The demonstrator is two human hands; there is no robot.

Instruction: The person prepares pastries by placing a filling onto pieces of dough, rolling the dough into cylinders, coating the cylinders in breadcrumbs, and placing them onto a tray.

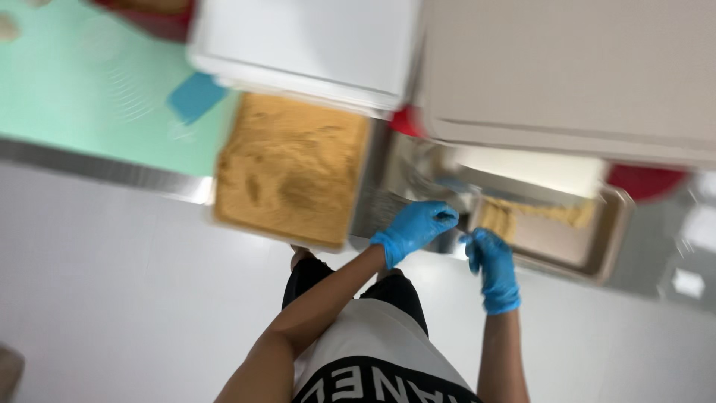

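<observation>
Seen from above, nearest the camera, the person's own body fills the bottom middle: a white and black top, black shorts and bare forearms over a pale floor.

Both hands wear blue gloves and are held at the edge of a steel worktop. The left hand is curled, its fingers drawn together at the tips as if pinching something very small; motion blur hides what, if anything, is between them. The right hand is just beside it, close but not touching, with fingers bent loosely inward and holding nothing that can be seen.

Just beyond the right hand is a shallow metal baking tray, mostly bare, with a strip of pale yellow crumbly cake along its far side. Left of the left hand sits a large square slab of golden-brown sponge cake, its near edge overhanging the worktop.

Farther off, a white board or lid overlaps the far edge of the sponge cake, and a larger pale beige tray fills the upper right. Red shapes peek out from under it. To the far left lie a mint-green mat and on it a small blue scraper.
</observation>
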